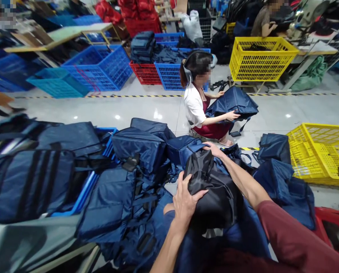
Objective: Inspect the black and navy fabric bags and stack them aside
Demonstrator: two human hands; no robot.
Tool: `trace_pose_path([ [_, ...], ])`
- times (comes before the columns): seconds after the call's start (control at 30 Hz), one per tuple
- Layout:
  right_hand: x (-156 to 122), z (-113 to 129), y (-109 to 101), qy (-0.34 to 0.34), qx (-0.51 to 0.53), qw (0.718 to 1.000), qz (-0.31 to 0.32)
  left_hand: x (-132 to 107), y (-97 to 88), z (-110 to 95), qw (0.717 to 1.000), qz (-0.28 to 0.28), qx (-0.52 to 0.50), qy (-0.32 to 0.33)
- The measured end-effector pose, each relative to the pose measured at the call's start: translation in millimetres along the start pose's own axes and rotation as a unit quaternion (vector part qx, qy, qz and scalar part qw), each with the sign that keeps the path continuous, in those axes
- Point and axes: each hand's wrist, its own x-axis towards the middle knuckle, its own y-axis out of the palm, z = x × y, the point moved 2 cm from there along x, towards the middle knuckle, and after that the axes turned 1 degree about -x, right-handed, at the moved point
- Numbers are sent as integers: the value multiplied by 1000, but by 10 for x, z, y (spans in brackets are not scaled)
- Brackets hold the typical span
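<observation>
Black, glossy fabric in a crumpled, rounded bundle (222, 193) is being held close in front of the wearer's body, between two bare hands. Its near left side is being gripped by the left hand (183, 197), the thumb being laid across the cloth. Its far end is being held down by the right hand (213, 148), whose fingertips are being partly hidden; how tightly they are being closed cannot be told. Just beyond and to the left, boxy navy-blue fabric bags (139, 148) are being heaped together. Farther left, a striped navy-blue bag (34, 182) is being supported by a blue plastic crate (82, 193). Beyond the hands, a flattened navy-blue bag (234, 100) is being held in both hands by a co-worker (192, 106) in a white top. Floor space at the right is being taken up by a yellow lattice-sided plastic crate (304, 151).
</observation>
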Motion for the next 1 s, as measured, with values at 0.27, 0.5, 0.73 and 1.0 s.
trace_pose_path([
  [0.27,-1511,8,-142,-81,-66,988,-112,-114,58,-29,996,41,26,-80],
  [0.5,-1874,200,262,31,-263,964,-27,-105,-77,-127,994,40,32,-93],
  [0.73,-2202,992,-368,-86,-91,950,-287,-82,-483,120,975,-37,-44,-212],
  [1.0,-2184,1049,255,-70,17,974,-214,-707,-330,693,955,-22,-120,-272],
])
